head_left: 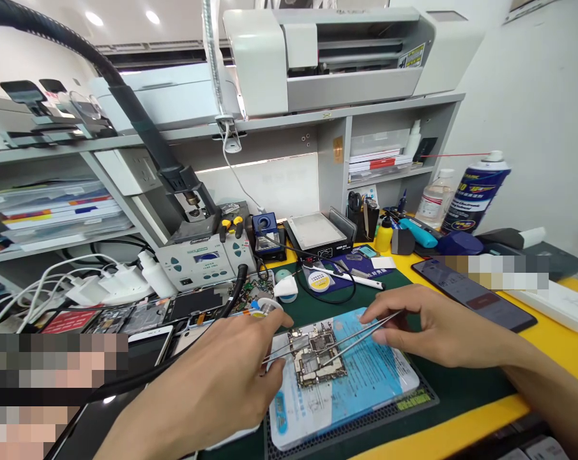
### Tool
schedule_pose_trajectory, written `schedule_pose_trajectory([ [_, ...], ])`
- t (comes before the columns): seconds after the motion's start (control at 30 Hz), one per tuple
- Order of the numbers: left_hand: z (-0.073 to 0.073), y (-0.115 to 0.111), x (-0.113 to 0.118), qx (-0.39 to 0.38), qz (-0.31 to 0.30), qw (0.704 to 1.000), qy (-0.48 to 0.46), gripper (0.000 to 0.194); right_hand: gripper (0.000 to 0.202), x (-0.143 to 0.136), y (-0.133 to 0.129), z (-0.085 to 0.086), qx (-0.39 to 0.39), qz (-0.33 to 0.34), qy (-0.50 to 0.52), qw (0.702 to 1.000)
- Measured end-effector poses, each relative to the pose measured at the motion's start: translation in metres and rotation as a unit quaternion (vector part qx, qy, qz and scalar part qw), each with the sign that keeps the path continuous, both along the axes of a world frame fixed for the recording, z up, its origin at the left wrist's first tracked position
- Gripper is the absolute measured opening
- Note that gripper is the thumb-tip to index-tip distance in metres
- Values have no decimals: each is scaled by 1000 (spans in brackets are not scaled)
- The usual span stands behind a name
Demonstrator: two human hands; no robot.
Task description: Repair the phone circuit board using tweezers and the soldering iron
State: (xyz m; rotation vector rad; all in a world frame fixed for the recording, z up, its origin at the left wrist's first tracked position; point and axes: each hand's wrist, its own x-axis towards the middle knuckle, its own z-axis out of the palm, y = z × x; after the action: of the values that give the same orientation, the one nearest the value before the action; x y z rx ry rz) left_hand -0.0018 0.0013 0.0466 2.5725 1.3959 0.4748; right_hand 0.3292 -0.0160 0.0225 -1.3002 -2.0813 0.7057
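Note:
A circuit board (316, 355) lies on a blue and white printed box (372, 370), which rests on a dark mat. From the left, my left hand (221, 370) grips a pair of thin tweezers between thumb and fingers, their tips over the board's upper left part. My right hand (432, 326) pinches a second pair of metal tweezers (360, 338) at the board's right, the tips pointing left at the middle of the board. Whether the tips hold any small part is too fine to tell.
Behind the box stand a soldering station (207, 259), a heating plate (317, 231) and a round tin (318, 281). A phone (475, 294) lies at right, near a spray can (475, 195). A black hose crosses at left.

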Motion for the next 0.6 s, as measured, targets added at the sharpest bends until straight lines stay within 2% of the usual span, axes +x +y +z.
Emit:
schedule_pose_trajectory([
  [0.13, 4, 1, -12, 17, 1, 999, -47, 35, 31, 4, 0, 3, -35, -3, -2, 999],
  [0.27, 18, 11, -22, -42, -52, 998, -17, 34, 38, 7, -1, 8, -40, -12, 2, 999],
  [0.37, 25, 21, -26, -61, -64, 995, -51, 31, 40, 11, 1, 7, -22, -18, 16, 999],
  [0.5, 23, 33, -25, -65, -43, 990, -114, 31, 46, 17, 8, -1, -8, -50, 56, 997],
  [0.6, 17, 41, -26, -58, -17, 988, -139, 37, 50, 21, 17, -6, 41, -111, 123, 985],
])
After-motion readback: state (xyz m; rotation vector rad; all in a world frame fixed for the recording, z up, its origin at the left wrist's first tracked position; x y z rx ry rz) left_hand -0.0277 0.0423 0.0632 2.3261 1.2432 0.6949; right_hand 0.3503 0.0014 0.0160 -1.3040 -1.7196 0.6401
